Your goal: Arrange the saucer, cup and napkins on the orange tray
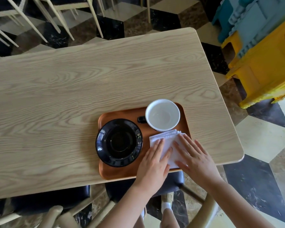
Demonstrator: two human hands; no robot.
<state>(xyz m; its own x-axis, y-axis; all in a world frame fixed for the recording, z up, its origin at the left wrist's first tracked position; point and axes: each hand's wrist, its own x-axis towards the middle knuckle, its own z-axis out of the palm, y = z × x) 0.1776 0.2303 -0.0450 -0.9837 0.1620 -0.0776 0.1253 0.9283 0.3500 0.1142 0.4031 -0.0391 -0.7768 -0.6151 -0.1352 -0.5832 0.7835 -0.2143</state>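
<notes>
An orange tray [122, 112] lies near the front right of a pale wooden table [72, 88]. A glossy black saucer [119, 143] rests on the tray's left half, overhanging its left rim. At the tray's back right stands a cup [162, 114], white inside, with a black handle pointing left. A stack of white napkins [167, 137] lies on the tray's front right. My left hand [153, 163] and my right hand [194, 157] both lie flat on the napkins, fingers stretched out and pressing down.
Dark-seated wooden chairs [176, 180] are tucked under the table's near edge. Yellow and blue plastic crates [262, 55] are stacked off the table's right end. More chair legs [56, 17] stand beyond the far edge on a patterned floor.
</notes>
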